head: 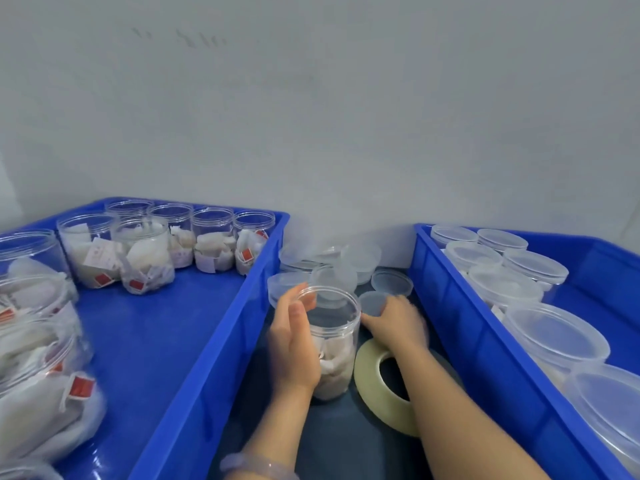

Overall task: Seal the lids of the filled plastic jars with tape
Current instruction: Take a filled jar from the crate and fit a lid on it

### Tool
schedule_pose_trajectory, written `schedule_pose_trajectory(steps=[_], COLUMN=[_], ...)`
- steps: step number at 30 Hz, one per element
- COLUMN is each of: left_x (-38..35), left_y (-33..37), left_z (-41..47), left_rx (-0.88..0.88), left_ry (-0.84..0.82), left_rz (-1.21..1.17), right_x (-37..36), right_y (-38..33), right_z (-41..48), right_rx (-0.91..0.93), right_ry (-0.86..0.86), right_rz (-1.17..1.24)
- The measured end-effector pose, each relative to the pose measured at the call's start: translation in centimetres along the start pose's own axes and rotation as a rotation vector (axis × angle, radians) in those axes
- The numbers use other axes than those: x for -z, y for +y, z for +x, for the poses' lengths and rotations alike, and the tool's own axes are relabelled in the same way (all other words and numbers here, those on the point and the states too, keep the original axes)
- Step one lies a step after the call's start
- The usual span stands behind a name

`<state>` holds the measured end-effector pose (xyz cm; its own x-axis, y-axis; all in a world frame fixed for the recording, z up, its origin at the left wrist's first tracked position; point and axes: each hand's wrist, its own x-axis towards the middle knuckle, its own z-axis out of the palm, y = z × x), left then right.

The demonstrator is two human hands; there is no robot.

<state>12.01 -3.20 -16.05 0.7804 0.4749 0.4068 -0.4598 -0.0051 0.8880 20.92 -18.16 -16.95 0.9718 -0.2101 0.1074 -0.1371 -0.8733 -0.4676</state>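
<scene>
A clear plastic jar (334, 344) filled with white sachets stands open, without a lid, on the dark table between two blue crates. My left hand (292, 344) grips its left side. Just right of the jar's rim, my right hand (398, 323) reaches forward and its fingers curl onto a clear lid (372, 303). A roll of clear tape (377, 386) hangs around my right wrist. Several loose lids (391, 281) lie on the table behind the jar.
The left blue crate (214, 341) holds several filled jars without lids (213, 239). The right blue crate (460, 323) holds several jars with lids on (556, 336). A grey wall stands close behind. A pale bracelet (258, 467) circles my left wrist.
</scene>
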Motion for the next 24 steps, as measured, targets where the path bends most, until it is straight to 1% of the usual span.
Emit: schedule_pose_trajectory(steps=[2,4,6,8,9,10,12,13,14,15,16,17,18,20,22,24], left_x=[-0.1,-0.1,-0.1,-0.1,-0.1,-0.1,0.0,0.1,0.2,0.3,0.4,0.4,0.3,0.2,0.1,0.2], left_y=[-0.4,-0.5,-0.7,-0.6,-0.6,-0.5,-0.4,-0.3,-0.2,-0.1,-0.1,-0.1,-0.2,-0.3,-0.2,-0.2], left_z=[-0.2,-0.3,-0.4,-0.5,-0.5,-0.5,-0.7,-0.8,-0.9,-1.0,-1.1,-1.1,-1.0,-1.0,-0.9,-0.8], left_rx=[-0.013,-0.014,0.003,0.032,0.050,0.067,0.086,0.091,0.095,0.097,0.100,0.101,0.106,0.113,0.108,0.108], left_ry=[0.030,0.040,0.031,0.032,0.034,0.035,0.038,0.037,0.039,0.048,0.061,0.075,0.082,0.075,0.059,0.059], left_rz=[-0.016,-0.047,-0.068,-0.078,-0.087,-0.095,-0.080,-0.066,-0.059,-0.061,-0.073,-0.086,-0.095,-0.106,-0.116,-0.122], right_x=[0.0,0.3,0.8,1.6,2.3,3.0,4.4,5.0,5.4,5.6,5.7,5.7,5.8,6.1,6.4,6.3], right_y=[0.1,0.2,0.2,-0.4,-1.1,-1.9,-4.1,-5.3,-6.3,-7.1,-7.6,-8.0,-8.1,-7.8,-7.4,-7.5], right_z=[-0.4,-0.9,-1.7,-2.8,-3.6,-4.4,-6.2,-7.1,-7.8,-8.5,-9.2,-9.7,-10.0,-10.1,-10.0,-9.9], right_rx=[0.007,0.023,0.031,0.088,0.160,0.257,0.460,0.518,0.561,0.595,0.618,0.627,0.624,0.608,0.609,0.593], right_ry=[0.091,0.183,0.249,0.232,0.179,0.087,-0.149,-0.228,-0.245,-0.209,-0.141,-0.080,-0.059,-0.120,-0.162,-0.145], right_rz=[0.091,0.319,0.608,0.906,0.991,1.029,1.017,0.989,0.928,0.811,0.655,0.551,0.530,0.566,0.534,0.528])
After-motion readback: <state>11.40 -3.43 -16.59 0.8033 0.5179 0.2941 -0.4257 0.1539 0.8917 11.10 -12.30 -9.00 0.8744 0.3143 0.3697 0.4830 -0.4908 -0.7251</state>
